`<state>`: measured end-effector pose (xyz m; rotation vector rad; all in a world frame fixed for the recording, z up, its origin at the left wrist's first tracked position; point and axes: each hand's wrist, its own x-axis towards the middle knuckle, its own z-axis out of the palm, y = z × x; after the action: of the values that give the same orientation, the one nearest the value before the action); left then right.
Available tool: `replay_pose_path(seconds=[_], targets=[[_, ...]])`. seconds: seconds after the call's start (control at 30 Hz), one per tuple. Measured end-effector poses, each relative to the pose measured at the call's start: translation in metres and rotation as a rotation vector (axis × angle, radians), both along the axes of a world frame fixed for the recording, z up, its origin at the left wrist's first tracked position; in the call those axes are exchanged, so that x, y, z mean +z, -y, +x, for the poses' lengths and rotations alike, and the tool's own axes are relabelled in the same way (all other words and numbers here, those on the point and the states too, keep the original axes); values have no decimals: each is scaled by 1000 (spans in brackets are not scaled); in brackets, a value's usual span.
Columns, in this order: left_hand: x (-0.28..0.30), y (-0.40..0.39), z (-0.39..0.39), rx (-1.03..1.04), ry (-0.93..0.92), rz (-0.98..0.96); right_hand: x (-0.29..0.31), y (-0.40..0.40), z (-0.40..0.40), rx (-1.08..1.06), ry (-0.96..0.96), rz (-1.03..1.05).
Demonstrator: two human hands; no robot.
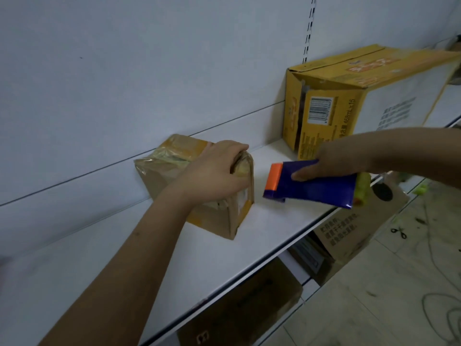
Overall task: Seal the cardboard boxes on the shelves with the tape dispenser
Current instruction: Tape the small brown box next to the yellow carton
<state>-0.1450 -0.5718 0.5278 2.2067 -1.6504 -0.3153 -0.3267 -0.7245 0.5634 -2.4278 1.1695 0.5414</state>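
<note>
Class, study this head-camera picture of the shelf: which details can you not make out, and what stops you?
Head view:
- Top seam of the small brown box: covered by the left hand.
- Tape roll in the tape dispenser: hidden by its blue body and the right hand.
- Yellow carton: far end cut off by the right edge.
- Lower-shelf boxes: too dark.

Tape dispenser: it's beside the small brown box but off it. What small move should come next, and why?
Probably bring the tape dispenser in the right hand leftward onto the top of the small brown box. The left hand already presses the box's top down on the shelf, while the dispenser's orange end faces the box, apart from it.
</note>
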Motion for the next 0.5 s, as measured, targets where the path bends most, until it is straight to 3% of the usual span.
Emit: replay_pose_path(seconds=[0.1, 0.27, 0.4, 0.5], targets=[[0, -1, -2, -19, 41, -15, 8, 9, -3, -57, 160, -81], [7, 0, -7, -59, 56, 103, -12, 5, -10, -80, 309, -31], [12, -3, -11, -50, -12, 109, -26, 2, -23, 91, 476, -133], [13, -8, -13, 38, -141, -27, -33, 6, -40, 259, 543, -340]])
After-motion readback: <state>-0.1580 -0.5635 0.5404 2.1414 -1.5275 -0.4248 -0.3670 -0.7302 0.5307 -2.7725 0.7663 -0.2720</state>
